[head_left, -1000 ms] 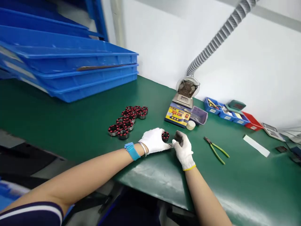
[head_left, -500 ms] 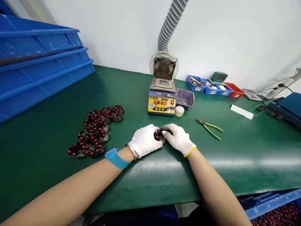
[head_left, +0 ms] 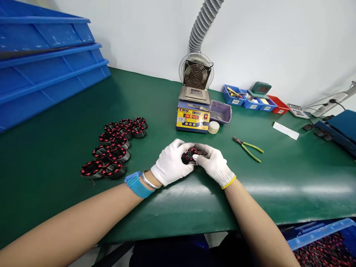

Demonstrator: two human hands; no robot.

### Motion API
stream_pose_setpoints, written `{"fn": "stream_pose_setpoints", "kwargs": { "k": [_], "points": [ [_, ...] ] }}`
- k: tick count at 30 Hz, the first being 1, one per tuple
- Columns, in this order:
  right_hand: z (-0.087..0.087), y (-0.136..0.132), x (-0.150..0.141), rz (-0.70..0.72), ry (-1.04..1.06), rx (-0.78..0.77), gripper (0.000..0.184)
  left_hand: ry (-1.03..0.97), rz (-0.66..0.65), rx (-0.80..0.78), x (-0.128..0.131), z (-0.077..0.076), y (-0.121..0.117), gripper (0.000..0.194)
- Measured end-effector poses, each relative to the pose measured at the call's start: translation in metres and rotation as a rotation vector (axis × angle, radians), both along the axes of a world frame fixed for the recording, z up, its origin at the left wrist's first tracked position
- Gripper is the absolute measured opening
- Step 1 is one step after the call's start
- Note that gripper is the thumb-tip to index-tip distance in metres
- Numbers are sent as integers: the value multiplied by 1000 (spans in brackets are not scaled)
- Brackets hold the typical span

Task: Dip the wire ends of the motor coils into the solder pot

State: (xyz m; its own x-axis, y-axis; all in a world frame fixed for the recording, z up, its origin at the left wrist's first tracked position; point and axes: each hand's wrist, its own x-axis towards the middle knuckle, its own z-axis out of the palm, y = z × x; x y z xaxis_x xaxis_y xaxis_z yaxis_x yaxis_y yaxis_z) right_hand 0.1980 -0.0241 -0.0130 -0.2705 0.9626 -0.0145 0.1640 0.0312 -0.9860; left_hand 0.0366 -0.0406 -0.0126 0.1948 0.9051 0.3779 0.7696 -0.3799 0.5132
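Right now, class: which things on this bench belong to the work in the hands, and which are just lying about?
In use:
left hand
right hand
red-wound ring, held between both
pile of rings

Lying about:
green pliers
yellow heater box
fan
blue trays
small bins

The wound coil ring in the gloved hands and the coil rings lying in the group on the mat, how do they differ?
The held coil ring is lifted off the green mat, gripped between the left hand and right hand; the grouped coil rings lie on the mat, untouched. The held one is single and partly hidden by fingers; the grouped ones crowd together, fully visible. Both show red windings on dark cores.
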Motion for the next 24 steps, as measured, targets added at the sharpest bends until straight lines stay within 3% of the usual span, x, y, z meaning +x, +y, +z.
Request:
{"fn": "stream_pose_setpoints", "kwargs": {
  "k": [3,7,10,13,17,19,22,24],
  "points": [
    [3,-1,-6,-75,117,-38,51,-201,-73,-10,5,-4,2,76],
    [4,-4,-4,-79,34,107,51,-322,-112,-71,7,-9,6,59],
    [6,-8,0,-127,-204,342,52,-302,-91,-56,4,-8,8,57],
    [10,-12,3,-145,-315,473,54,-246,-61,-150,-1,-4,11,35],
    [11,-10,4,-142,-196,402,52,-361,-216,-361,-5,5,12,16],
    [9,-7,4,-129,-107,319,51,-488,-296,-524,-6,11,10,19],
    [5,-1,4,-112,30,196,51,-635,-281,-747,-13,26,3,28],
    [5,4,5,-154,100,138,52,-710,-285,-808,-23,37,0,31]
  ]
}}
